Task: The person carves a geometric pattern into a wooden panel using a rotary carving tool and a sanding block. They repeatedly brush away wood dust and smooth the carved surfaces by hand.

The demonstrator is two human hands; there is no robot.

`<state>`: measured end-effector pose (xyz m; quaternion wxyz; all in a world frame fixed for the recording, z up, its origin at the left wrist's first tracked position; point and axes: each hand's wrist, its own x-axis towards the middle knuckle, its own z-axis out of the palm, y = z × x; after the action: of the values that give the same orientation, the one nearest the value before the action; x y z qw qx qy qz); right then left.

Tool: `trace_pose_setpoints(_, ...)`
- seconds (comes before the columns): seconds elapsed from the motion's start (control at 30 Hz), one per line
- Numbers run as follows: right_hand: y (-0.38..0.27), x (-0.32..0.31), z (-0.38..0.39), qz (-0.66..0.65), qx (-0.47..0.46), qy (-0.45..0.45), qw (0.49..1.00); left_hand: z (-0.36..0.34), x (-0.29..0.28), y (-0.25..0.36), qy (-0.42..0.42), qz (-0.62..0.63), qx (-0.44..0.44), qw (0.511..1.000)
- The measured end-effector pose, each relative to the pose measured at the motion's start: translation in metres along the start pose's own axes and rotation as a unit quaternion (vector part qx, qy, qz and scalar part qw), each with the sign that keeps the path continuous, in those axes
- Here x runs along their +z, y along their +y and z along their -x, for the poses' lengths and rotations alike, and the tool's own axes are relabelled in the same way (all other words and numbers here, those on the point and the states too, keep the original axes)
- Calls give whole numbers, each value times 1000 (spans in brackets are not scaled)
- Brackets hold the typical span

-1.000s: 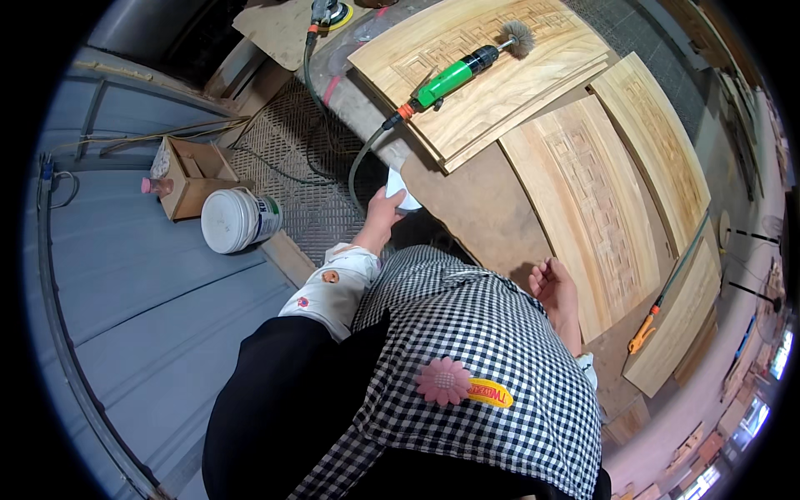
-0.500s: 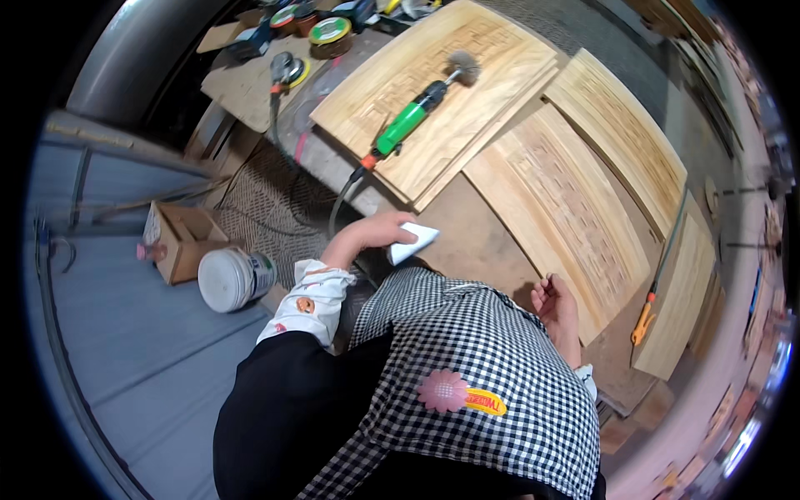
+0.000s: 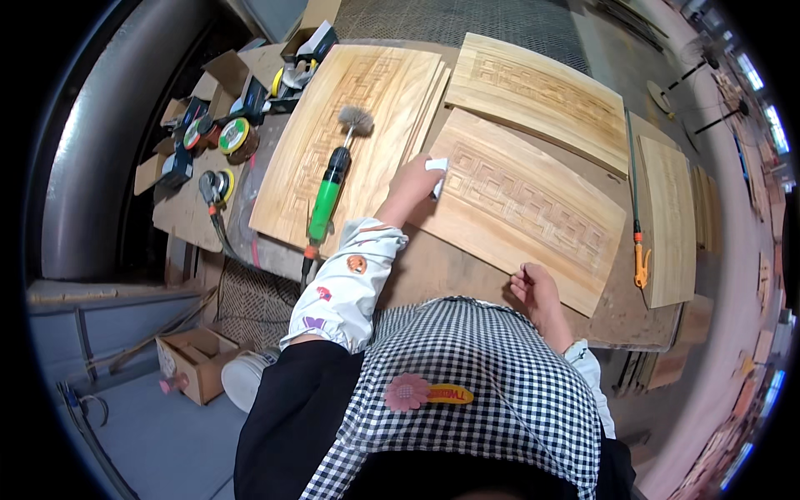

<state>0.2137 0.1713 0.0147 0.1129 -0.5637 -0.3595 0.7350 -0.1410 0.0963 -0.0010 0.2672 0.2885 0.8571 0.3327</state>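
Note:
My left hand [image 3: 410, 188] grips a folded white sheet [image 3: 437, 175] at the left end of a carved wooden panel [image 3: 500, 248]. This panel lies flat in front of me, with a band of geometric relief along it. My right hand [image 3: 537, 292] rests by the panel's near edge, its fingers curled in and nothing visible in them. To the left, a green and black power tool [image 3: 325, 200] with a round wire brush lies across a stack of carved panels [image 3: 287, 158].
Another carved panel [image 3: 542, 104] lies behind. At right are an orange air gun [image 3: 641, 265] on a hose and a plain-looking board [image 3: 668, 217]. A disc sander [image 3: 216, 187], tape-like rolls [image 3: 238, 138] and boxes crowd the left. A white bucket [image 3: 243, 379] stands on the floor.
My left hand has carried the white sheet forward from near my apron to the panel's left end. My right hand stays near the panel's edge, fingers still curled. The view has turned.

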Motion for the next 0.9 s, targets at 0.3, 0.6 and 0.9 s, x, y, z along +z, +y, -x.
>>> trace_pose_setpoints(0.3,59,-97,-54,585,-251,410,654,-20,-41,25,244,-123,161,948)
trace_pose_setpoints(0.6,52,-173,-61,629,-258,365,636,104,-114,-128,254,-150,-72,953)
trace_pose_setpoints(0.9,41,-172,-60,630,-255,360,639,123,-110,-110,248,-142,-84,955)
